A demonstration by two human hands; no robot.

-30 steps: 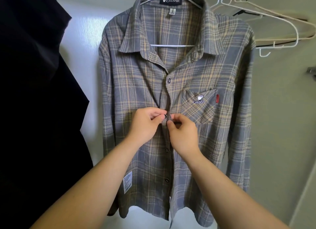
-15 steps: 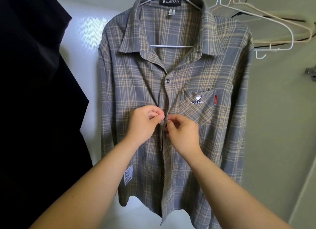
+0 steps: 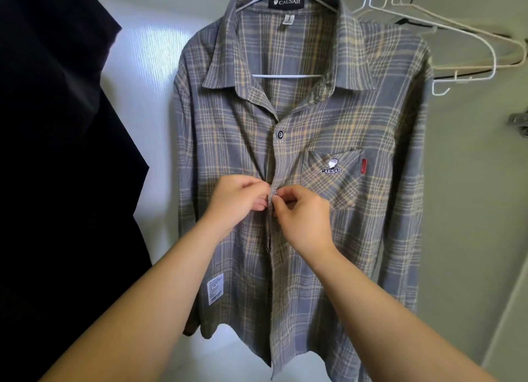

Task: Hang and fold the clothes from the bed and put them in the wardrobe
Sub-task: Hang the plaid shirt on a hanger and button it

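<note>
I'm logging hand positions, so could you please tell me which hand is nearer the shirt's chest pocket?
Right. The right hand pinches the shirt just beside the chest pocket; the left hand pinches the other side of the opening, farther from it.

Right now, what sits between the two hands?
In the head view, the front edge of the plaid shirt runs between the left hand and right hand; both pinch it at a button.
</note>
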